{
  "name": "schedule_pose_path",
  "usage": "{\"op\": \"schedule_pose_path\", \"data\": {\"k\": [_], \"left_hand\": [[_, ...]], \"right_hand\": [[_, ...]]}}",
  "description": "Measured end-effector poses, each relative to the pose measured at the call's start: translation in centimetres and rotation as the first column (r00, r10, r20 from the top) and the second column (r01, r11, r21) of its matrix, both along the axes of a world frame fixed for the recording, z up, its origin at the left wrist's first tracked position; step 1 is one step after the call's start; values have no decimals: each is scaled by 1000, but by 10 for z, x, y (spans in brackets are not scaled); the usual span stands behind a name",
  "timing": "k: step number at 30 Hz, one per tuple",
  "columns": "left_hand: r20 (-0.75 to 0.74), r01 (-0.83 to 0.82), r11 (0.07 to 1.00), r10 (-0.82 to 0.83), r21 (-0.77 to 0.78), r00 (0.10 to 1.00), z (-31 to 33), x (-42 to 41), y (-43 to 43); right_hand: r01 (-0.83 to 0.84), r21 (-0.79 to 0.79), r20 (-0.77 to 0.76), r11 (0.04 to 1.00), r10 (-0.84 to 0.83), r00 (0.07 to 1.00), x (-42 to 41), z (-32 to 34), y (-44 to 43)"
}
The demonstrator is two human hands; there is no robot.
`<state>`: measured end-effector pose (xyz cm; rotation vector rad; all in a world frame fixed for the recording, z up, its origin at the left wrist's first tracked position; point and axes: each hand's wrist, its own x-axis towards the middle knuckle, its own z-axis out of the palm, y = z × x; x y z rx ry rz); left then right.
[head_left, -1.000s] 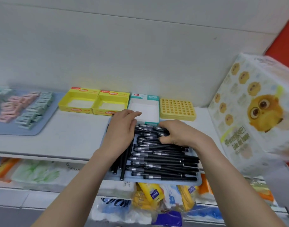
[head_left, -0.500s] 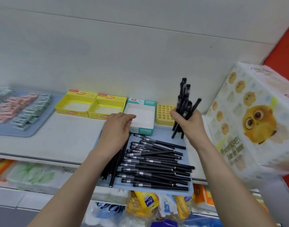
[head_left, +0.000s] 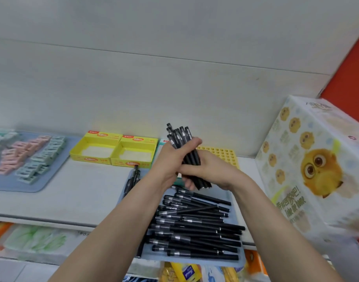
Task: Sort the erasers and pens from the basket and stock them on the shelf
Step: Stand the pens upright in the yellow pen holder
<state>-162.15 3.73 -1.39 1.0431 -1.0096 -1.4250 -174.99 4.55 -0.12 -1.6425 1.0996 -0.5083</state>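
Gripping a bundle of black pens (head_left: 187, 157) upright, both hands work above the shelf (head_left: 82, 190). The left hand (head_left: 168, 161) wraps the upper part, thumb laid across the barrels. The right hand (head_left: 213, 169) clasps the lower part, fingers curled round it. Caps point up. Likely purpose: squaring the barrels into one even bunch before stocking them.

Directly below, a blue tray (head_left: 184, 261) sits at the shelf's front edge. It holds many more loose pens (head_left: 194, 224), laid mostly crosswise in rough rows, a few askew. Some stray pens (head_left: 134, 178) lie at its left edge, pointing toward the back.

Behind the hands are two yellow boxes (head_left: 113, 139) side by side, then a teal-rimmed box (head_left: 162, 142), mostly hidden. Next comes a yellow holed block (head_left: 221, 154), probably a stand for upright pens.

Far left, a second tray (head_left: 21, 186) carries pink and green erasers (head_left: 27, 155) in rows. No basket in view. At right, a chick-print tissue pack (head_left: 317, 169) crowds the pen tray.

White back wall (head_left: 154, 88), red wall (head_left: 353, 68) at the right edge. Packaged goods (head_left: 36, 239) sit on the level beneath.
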Motion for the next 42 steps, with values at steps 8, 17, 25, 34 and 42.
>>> {"op": "schedule_pose_path", "data": {"k": [8, 17, 25, 34, 42], "left_hand": [[-187, -19, 1000, 20, 6, 982, -12, 6, -26], [-41, -254, 967, 252, -23, 967, -13, 23, -53], [-104, -230, 973, 227, -25, 968, -14, 34, -69], [-55, -186, 980, 182, -73, 982, -9, 44, -77], [57, 35, 990, -27, -137, 998, 2, 8, -77]], "right_hand": [[359, -392, 76, 847, -359, 930, -5, -23, -8], [638, -374, 128, 673, -644, 755, -50, -15, -64], [519, -520, -22, 679, -617, 787, -26, -45, -110], [392, -607, -265, 691, -642, 720, -22, -50, -108], [311, -436, 3, 845, -344, 939, -22, -7, -74]]}}
